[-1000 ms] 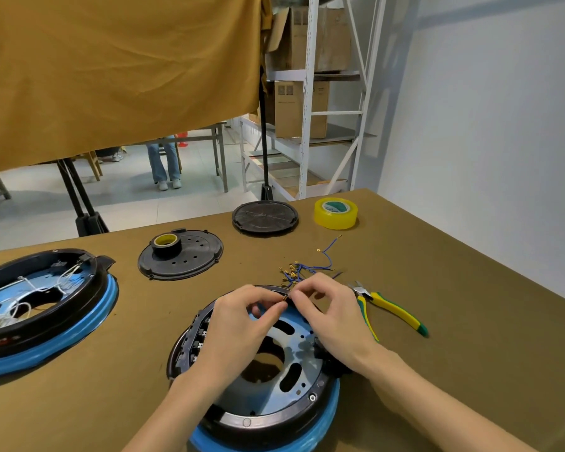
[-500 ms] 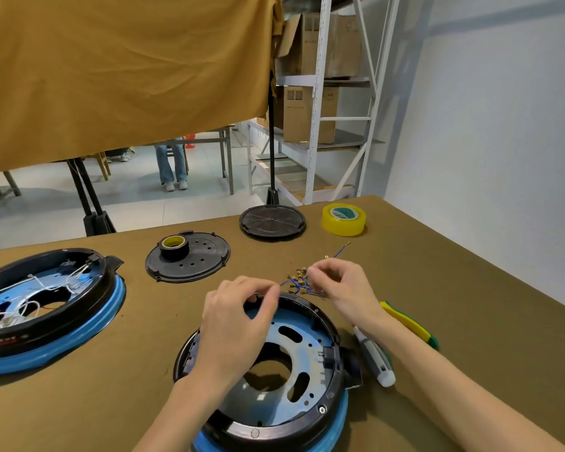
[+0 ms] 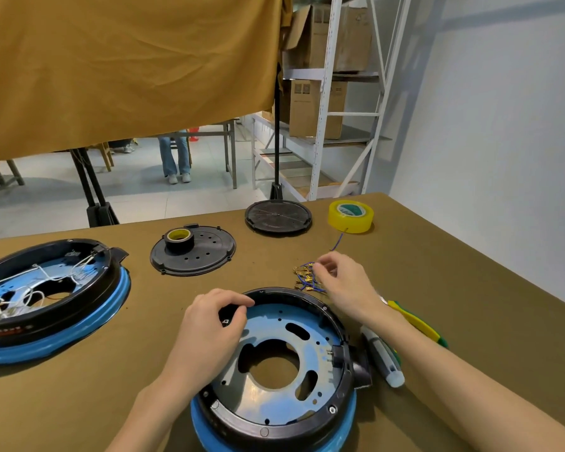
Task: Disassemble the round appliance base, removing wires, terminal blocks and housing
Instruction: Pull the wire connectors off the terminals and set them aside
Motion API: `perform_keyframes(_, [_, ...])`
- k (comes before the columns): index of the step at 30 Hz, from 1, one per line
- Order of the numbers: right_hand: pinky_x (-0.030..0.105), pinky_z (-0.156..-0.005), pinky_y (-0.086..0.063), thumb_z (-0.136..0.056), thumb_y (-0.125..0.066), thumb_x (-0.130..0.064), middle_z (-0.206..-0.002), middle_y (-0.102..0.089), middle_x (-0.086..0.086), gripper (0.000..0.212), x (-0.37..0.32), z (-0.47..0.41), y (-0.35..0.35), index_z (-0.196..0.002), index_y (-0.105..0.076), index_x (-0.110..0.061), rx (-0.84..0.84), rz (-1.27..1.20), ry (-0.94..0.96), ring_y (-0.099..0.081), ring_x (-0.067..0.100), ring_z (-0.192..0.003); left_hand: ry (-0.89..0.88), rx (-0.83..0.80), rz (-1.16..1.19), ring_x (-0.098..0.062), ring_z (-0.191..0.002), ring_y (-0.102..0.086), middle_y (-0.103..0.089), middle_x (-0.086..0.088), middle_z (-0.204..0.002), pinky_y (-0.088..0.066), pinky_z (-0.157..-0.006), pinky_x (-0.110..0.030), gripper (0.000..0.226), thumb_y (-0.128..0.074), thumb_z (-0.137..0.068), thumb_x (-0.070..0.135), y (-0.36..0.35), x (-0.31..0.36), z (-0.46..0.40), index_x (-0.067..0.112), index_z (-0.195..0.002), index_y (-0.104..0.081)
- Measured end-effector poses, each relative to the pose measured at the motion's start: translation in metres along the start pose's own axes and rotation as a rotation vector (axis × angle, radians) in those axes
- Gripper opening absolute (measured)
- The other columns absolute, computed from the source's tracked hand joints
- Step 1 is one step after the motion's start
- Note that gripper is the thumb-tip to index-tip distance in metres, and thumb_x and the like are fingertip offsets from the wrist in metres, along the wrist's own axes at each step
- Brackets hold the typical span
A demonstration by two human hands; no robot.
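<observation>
Blue wires get dropped mid-frame by my loosening right hand; left hand pinches a black part inside the base, steadying it

A yellow tape roll sits on the desk at its far edge. Left of the roll lie a black round cover and a perforated black disc carrying a small tape roll. Behind the roll stands a white shelf rack with cardboard boxes.

Glossy metal plate inside black plastic housing; matt brown table.
</observation>
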State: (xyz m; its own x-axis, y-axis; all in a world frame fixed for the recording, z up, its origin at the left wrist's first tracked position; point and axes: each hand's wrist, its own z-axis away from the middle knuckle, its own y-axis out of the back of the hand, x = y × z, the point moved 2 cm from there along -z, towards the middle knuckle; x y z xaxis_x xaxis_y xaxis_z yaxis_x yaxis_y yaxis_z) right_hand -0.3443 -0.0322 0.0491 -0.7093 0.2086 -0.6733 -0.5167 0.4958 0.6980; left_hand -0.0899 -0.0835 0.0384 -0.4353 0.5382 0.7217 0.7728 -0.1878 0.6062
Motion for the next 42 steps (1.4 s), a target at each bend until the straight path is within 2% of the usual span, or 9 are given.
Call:
perform_keyframes(2, [0.034,-0.080,-0.051,-0.101,-0.054,-0.041,-0.094,-0.066,-0.011,0.024,-0.006,0.030,0.002,-0.103,-0.067,-0.021,-0.121,0.009,0.023,-0.062,0.010,-0.087,0.008,-0.010,-0.004,0.005,-0.109,-0.051,-0.064,0.030,-0.105,-0.037,-0.084,-0.009,0.024,-0.063,-0.100,0.018,-0.001,-0.001,-0.002,0.040,-0.100,-0.073])
perform_keyframes(7, [0.036,-0.068,-0.042,-0.105,-0.048,-0.033,-0.097,-0.065,0.000,0.023,-0.008,0.060,-0.005,-0.119,-0.060,-0.020,-0.248,0.088,0.014,-0.058,0.018,-0.081,0.000,-0.056,-0.063,-0.001,-0.113,-0.050,-0.061,0.032,-0.106,-0.040,-0.093,-0.022,0.021,-0.062,-0.100,0.022,-0.002,0.003,0.001,0.039,-0.104,-0.073])
perform_keyframes(15, [0.046,-0.085,-0.053,-0.105,-0.050,-0.033,-0.106,-0.066,0.001,0.025,-0.002,0.033,-0.016,-0.122,-0.061,-0.019,-0.163,0.032,-0.051,-0.062,0.023,-0.095,-0.009,-0.127,-0.129,-0.002,-0.140,-0.037,-0.056,0.020,-0.137,-0.030,-0.123,-0.041,0.020,-0.059,-0.103,0.028,-0.002,0.005,0.021,0.038,-0.116,-0.069])
perform_keyframes(20, [0.039,-0.082,-0.057,-0.103,-0.056,-0.027,-0.102,-0.075,-0.006,0.023,0.002,0.025,-0.004,-0.116,-0.073,-0.022,-0.250,-0.017,0.045,-0.068,0.012,-0.091,-0.016,-0.031,0.078,0.010,-0.132,-0.043,-0.050,0.028,-0.139,-0.039,-0.115,-0.031,0.027,-0.051,-0.107,0.028,0.008,-0.009,0.028,0.038,-0.130,-0.061])
perform_keyframes(23, [0.021,-0.085,-0.051,-0.102,-0.060,-0.029,-0.119,-0.071,-0.011,0.030,-0.010,0.024,0.004,-0.130,-0.069,-0.022,-0.402,-0.032,0.107,-0.065,0.001,-0.104,-0.041,-0.018,0.161,0.011,-0.124,-0.052,-0.061,0.026,-0.129,-0.046,-0.110,-0.035,0.026,-0.044,-0.110,0.032,0.014,-0.021,0.033,0.036,-0.123,-0.066])
perform_keyframes(27, [0.034,-0.096,-0.048,-0.101,-0.056,-0.044,-0.130,-0.061,0.000,0.046,-0.020,0.037,0.002,-0.141,-0.055,-0.021,-0.269,0.143,0.095,-0.058,0.018,-0.118,-0.202,-0.035,-0.038,0.007,-0.139,-0.043,-0.059,0.025,-0.140,-0.032,-0.115,-0.032,0.040,-0.037,-0.103,0.051,0.018,-0.032,0.044,0.035,-0.114,-0.072])
perform_keyframes(31, [0.042,-0.085,-0.054,-0.100,-0.054,-0.032,-0.124,-0.060,0.002,0.036,-0.020,0.067,-0.005,-0.136,-0.053,-0.026,-0.116,0.404,0.087,-0.060,0.025,-0.110,-0.328,0.053,-0.121,-0.002,-0.136,-0.048,-0.063,0.015,-0.136,-0.034,-0.112,-0.026,0.037,-0.037,-0.104,0.041,0.020,-0.036,0.059,0.028,-0.102,-0.072])
perform_keyframes(38, [0.038,-0.109,-0.044,-0.105,-0.053,-0.020,-0.138,-0.063,-0.002,0.036,-0.050,0.039,-0.016,-0.139,-0.061,-0.018,-0.314,0.156,0.288,-0.056,0.017,-0.128,-0.325,0.142,-0.107,-0.004,-0.128,-0.049,-0.060,0.013,-0.123,-0.034,-0.107,-0.024,0.023,-0.046,-0.097,0.038,0.026,-0.036,0.081,0.026,-0.094,-0.065])
perform_keyframes(42, [0.039,-0.095,-0.049,-0.102,-0.057,-0.030,-0.123,-0.064,-0.001,0.029,-0.066,0.049,-0.020,-0.128,-0.065,-0.020,-0.090,0.192,0.298,-0.058,0.017,-0.112,-0.399,0.085,-0.112,-0.002,-0.130,-0.052,-0.068,0.019,-0.115,-0.030,-0.114,-0.027,0.034,-0.043,-0.102,0.039,0.024,-0.039,0.083,0.026,-0.109,-0.073])
